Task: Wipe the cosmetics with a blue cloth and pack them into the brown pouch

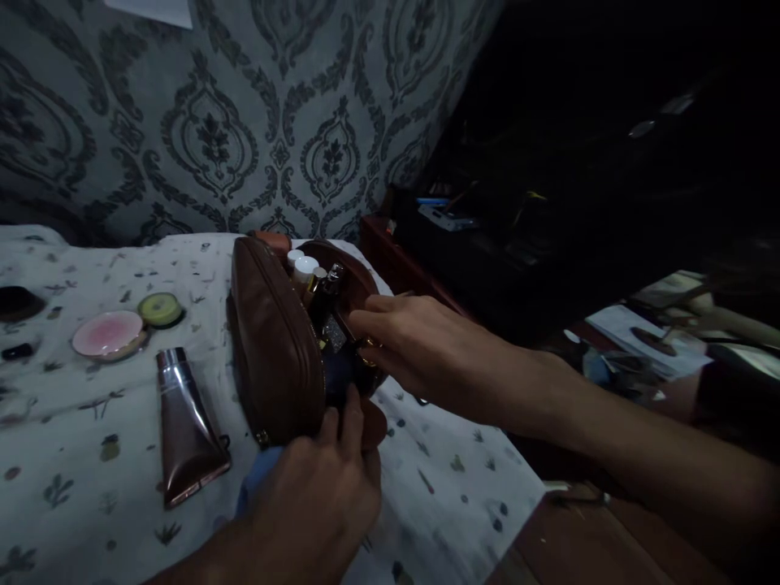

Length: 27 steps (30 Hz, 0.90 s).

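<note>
A brown cosmetic bag (pixel 277 341) stands unzipped on the patterned cloth, packed with small items. White-capped containers (pixel 305 268), a dark bottle with a shiny cap (pixel 326 294) and a glittery piece (pixel 334 333) show inside. My left hand (pixel 320 487) is at the bag's near end, its fingers closed on the edge there; the thumb is mostly hidden. From the right, my right hand (pixel 405 333) reaches over the bag's far-right side, fingers bent onto its rim by the gold zip; the fingertips are partly hidden. Under my left wrist lies something blue (pixel 262 475).
On the cloth (pixel 122 439), left of the bag, lie a shiny brown tube (pixel 188 426), a pink round compact (pixel 110 335) and a small green-yellow jar (pixel 159 309). A dark round object (pixel 18 303) is at the far left. Patterned wallpaper (pixel 213 138) rises behind; cluttered papers (pixel 649 341) lie right.
</note>
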Each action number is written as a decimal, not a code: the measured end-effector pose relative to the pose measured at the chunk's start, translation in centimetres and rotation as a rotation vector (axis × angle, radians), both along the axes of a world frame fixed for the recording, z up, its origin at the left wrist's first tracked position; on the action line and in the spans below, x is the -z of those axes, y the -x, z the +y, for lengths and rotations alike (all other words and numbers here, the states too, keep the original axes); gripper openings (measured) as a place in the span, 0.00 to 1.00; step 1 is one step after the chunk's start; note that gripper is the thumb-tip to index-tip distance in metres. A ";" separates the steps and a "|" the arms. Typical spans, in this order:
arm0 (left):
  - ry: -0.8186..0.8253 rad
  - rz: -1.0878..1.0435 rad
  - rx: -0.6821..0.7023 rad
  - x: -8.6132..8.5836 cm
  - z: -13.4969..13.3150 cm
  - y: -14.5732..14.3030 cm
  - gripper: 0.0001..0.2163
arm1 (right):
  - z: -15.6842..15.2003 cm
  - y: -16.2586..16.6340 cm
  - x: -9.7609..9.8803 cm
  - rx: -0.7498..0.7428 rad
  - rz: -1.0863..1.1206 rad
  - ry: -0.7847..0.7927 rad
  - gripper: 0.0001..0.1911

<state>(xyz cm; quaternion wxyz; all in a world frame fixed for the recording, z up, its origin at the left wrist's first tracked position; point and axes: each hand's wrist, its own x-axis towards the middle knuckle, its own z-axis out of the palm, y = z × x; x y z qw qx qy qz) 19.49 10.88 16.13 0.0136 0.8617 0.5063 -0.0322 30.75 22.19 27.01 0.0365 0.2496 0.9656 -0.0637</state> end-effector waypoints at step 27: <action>-0.147 0.107 -0.184 1.9 -1.0 -2.4 0.17 | 0.6 3.1 -1.8 -0.032 -0.384 -0.149 0.08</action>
